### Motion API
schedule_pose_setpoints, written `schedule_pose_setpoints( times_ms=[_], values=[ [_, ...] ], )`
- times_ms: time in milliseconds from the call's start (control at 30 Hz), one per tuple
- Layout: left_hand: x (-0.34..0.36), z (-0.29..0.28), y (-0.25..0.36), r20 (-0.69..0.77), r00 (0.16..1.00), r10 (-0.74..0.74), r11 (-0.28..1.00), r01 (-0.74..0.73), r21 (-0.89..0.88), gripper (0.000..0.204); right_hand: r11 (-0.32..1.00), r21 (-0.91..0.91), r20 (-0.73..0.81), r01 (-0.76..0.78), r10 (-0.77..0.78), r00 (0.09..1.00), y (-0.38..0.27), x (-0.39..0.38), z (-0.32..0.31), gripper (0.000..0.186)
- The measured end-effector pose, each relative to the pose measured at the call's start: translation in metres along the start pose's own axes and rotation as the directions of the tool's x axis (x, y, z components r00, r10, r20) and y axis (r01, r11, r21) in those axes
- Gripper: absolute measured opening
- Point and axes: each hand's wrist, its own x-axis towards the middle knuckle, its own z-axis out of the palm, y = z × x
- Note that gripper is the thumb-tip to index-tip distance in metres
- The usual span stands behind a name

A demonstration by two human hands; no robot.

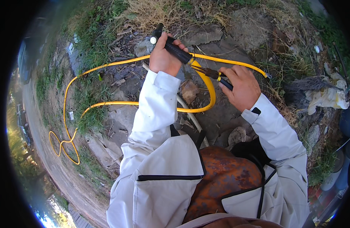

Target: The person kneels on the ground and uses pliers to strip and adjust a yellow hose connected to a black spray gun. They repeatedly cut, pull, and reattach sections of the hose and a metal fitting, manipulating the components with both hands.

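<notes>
Pale jacket nearest the head camera, over a rust-mottled shirt. Both sleeves reach up-frame.

Left hand closed round a black tool, thumb on one side, fingers wrapped over the other. Tool tilted, its lower end toward the right hand, a round white spot showing by the thumb. Yellow hose meets that lower end, bends down in a curve, then passes under the left sleeve and out to the left, where it loops on the ground. Another run of it passes behind the left hand to the right, ending just above the right hand with thin wire at the tip.

Right hand curled on the grips of the pliers. Jaws point left, right at the hose just below the tool; too small to tell if they're biting anything.

Ground under the work: bare dirt with a stick by the curve. Grass upper left; white rag far right.
</notes>
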Motion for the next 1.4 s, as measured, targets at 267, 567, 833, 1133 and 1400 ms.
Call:
schedule_pose_setpoints(
  times_ms=[267,567,833,1133,1400],
  values=[
    [-0.004,0.006,-0.001,-0.084,0.991,0.1,0.995,-0.099,0.009,0.016,0.994,-0.113,-0.023,-0.001,-0.001,1.0,-0.005,0.005,-0.004,0.04],
    [-0.006,0.01,-0.007,-0.139,0.975,0.174,0.985,-0.172,0.032,0.015,0.985,-0.17,-0.031,-0.026,0.021,0.999,-0.009,0.01,-0.005,0.039],
    [-0.001,0.001,-0.012,-0.171,0.966,0.195,0.981,-0.195,0.014,0.021,0.977,-0.212,0.02,-0.025,0.03,0.999,-0.006,0.012,-0.006,0.037],
    [0.007,-0.007,-0.01,-0.174,0.983,0.067,0.994,-0.081,-0.079,0.022,0.942,0.238,0.259,-0.235,0.172,0.951,0.014,0.018,0.007,0.027],
    [0.012,-0.018,0.0,0.206,0.975,-0.085,0.97,0.128,-0.205,0.045,0.771,0.548,0.402,-0.324,0.097,0.911,0.009,0.006,-0.002,0.03]
  ],
)
